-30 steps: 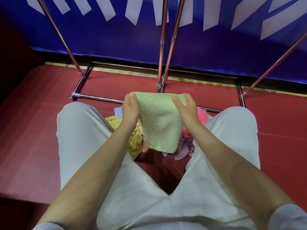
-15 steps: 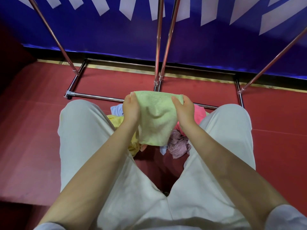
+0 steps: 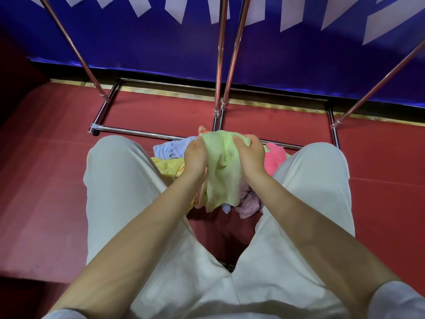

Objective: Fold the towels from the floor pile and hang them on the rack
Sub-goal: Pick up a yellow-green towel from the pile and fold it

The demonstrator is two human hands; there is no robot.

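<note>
Gripped a soft, pale green terry towel by its top edge, one end gathered into the left hand and the other into the right hand. Had both hands curled round the bunched cloth, backs up, close together, fingertips hidden in the folds. Hung slack and creased below the hands, lower hem loose and uneven, not yet squared into any fold.

Judged light, limp and easy to hold without slipping, with nothing fragile about it. Likely to sag, twist and fold on itself unless drawn taut. Best taken at the two top corners, pinched between thumb and fingers, then pulled apart to straighten the edge before doubling it over.

Left directly beneath the green towel a floor pile of crumpled towels: yellow to its left, light blue to its upper left, bright pink to its right, a mauve patterned piece at its lower right. Flanked on either side of the green towel by knees in loose off-white trousers.

Faced, just beyond the green towel, a chrome tube rack, with its base bar on the red floor and its uprights rising out of view; could not see the hanging rail. Backed farther off by a blue banner with white shapes.
</note>
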